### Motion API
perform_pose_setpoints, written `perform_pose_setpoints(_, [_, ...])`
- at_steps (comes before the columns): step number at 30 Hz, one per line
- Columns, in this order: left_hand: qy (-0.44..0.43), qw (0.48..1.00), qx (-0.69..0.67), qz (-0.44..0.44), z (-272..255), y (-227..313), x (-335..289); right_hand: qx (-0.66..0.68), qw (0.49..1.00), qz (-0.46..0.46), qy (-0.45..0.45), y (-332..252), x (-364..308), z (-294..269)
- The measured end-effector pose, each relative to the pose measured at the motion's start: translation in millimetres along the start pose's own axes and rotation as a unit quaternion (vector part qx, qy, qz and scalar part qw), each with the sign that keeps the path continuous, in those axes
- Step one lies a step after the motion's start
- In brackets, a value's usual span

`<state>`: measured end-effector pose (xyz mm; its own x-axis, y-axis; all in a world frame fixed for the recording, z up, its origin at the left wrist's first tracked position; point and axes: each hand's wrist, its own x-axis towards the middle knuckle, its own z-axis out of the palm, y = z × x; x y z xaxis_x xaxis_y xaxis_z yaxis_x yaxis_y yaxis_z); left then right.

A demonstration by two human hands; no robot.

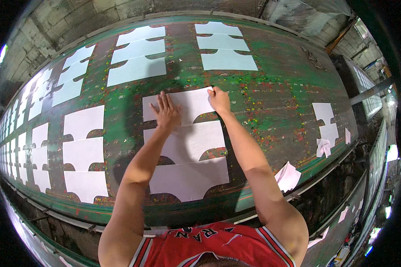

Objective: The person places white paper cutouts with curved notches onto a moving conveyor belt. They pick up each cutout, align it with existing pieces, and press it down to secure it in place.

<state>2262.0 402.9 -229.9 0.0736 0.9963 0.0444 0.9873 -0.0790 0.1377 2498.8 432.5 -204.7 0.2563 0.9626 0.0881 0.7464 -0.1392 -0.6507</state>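
Note:
Three white cut fabric pieces lie in a column in front of me on a long green, paint-spotted table. On the farthest one, a fabric piece, my left hand rests flat with its fingers spread. My right hand pinches that piece's far right corner between thumb and fingers. Nearer to me are the middle fabric piece and the nearest fabric piece, both lying flat, with curved cut-outs at their edges.
More white fabric pieces lie in columns to the left, and others along the far side. At the right are a small column of pieces and a crumpled pink cloth at the near edge. A block wall stands behind.

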Motion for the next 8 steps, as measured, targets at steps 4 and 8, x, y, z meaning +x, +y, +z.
perform_pose_setpoints(4, [-0.021,0.997,-0.047,0.052,8.8,95.0,19.6,0.056,0.998,-0.016,0.001,-14.2,15.3,-12.3])
perform_pose_setpoints(8, [-0.048,0.987,-0.032,0.151,14.1,156.0,21.3,0.108,0.992,-0.050,0.037,-22.4,10.9,-48.4])
